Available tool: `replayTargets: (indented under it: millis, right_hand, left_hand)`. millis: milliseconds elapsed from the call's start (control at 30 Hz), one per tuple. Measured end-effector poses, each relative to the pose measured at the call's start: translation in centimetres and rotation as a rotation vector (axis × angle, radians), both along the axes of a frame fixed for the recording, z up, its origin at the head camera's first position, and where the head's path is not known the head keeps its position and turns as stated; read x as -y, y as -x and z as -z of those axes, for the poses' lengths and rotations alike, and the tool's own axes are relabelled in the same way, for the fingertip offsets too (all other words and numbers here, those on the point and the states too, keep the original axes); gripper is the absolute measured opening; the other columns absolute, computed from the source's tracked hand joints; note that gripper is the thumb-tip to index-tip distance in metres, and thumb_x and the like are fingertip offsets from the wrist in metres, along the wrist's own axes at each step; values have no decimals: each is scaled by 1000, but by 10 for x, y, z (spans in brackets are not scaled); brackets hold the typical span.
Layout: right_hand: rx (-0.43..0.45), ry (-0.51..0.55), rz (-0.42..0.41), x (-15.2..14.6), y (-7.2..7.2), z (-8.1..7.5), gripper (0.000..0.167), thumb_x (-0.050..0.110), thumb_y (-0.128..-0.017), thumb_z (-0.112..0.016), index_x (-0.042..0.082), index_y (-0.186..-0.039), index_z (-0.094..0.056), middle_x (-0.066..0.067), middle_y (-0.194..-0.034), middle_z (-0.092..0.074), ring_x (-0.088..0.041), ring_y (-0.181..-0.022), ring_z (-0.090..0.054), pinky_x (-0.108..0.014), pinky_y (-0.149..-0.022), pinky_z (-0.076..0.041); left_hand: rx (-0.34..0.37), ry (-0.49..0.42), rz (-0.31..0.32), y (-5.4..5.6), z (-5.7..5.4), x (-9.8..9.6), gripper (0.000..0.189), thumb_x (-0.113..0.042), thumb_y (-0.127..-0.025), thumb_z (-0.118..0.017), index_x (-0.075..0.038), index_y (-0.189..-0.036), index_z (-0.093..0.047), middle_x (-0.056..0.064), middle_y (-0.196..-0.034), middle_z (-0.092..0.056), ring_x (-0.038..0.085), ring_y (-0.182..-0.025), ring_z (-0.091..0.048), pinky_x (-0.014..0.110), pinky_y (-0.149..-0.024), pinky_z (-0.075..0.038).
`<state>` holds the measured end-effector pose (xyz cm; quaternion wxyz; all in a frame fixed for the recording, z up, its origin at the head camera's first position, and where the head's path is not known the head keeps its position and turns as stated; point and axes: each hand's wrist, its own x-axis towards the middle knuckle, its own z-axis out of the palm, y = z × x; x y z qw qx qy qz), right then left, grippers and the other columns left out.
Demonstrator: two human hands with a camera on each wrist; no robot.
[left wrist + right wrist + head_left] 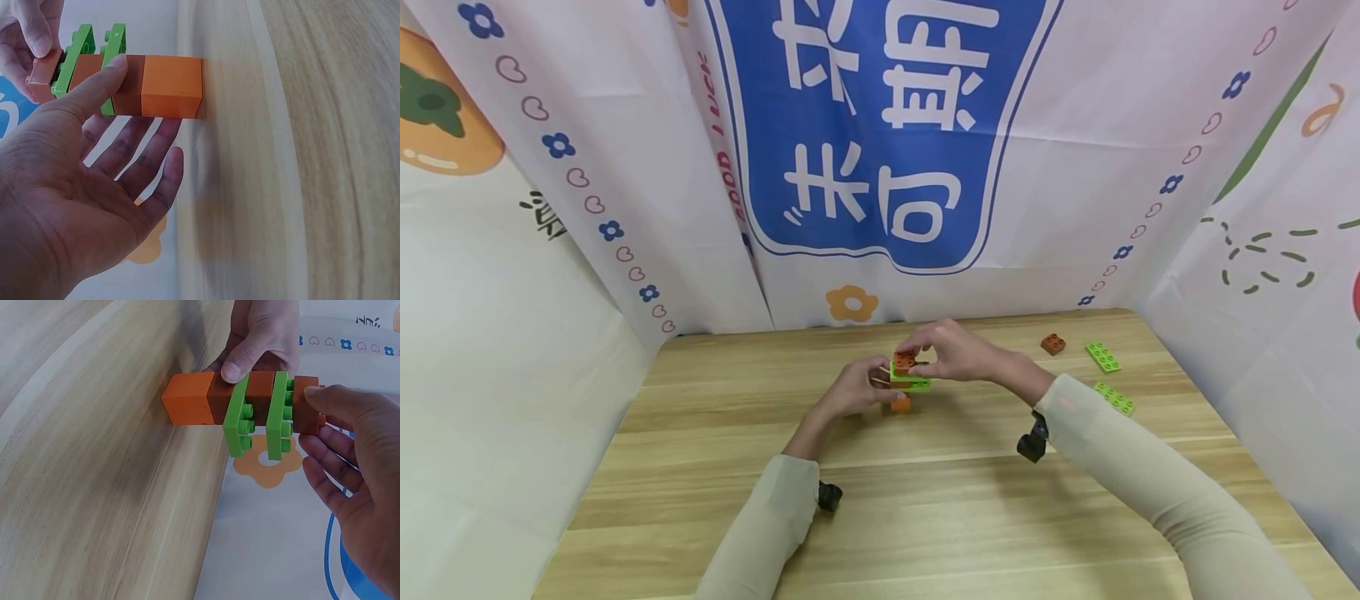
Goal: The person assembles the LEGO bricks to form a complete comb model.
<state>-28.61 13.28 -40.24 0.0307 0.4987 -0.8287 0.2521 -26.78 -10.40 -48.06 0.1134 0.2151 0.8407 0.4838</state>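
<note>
A stack of toy bricks stands upright on the wooden table. Its base is an orange block [172,86]; above it brown bricks alternate with two green plates [235,419]. My left hand [853,389] holds the stack low down, thumb on one side and fingers behind. At the top, a brown brick [305,403] is pinched between the thumb and fingers of my right hand [955,352]. This brick sits over the upper green plate's studs, slightly tilted in the left wrist view; some studs still show beneath it.
To the right on the table [895,517] lie a loose brown brick [1053,343] and two green plates, one farther back [1102,357] and one nearer [1114,398]. A printed cloth [1060,217] hangs along the table's back edge and both sides.
</note>
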Motion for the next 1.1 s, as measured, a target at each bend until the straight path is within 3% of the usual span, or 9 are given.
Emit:
replayTargets:
  millis: [433, 1100]
  right_hand:
    - [-2, -3, 7, 4, 0, 2, 34, 9, -88, -87, 3, -120, -78, -7, -112, -79, -18, -101, -77, -31, -90, -62]
    - [39, 2, 6, 4, -1, 0, 29, 14, -95, -82, 2, -120, -78, -8, -112, -80, -19, -101, -77, -36, -88, -63]
  left_hand:
    - [-19, 15, 0, 1, 2, -1, 26, -16, -91, -87, -9, -110, -69, 10, -115, -76, 25, -103, -75, 39, -88, -62]
    - [-6, 13, -15, 0, 1, -1, 26, -16, -90, -87, -10, -110, -70, 9, -117, -76, 24, -105, -74, 40, -90, -62]
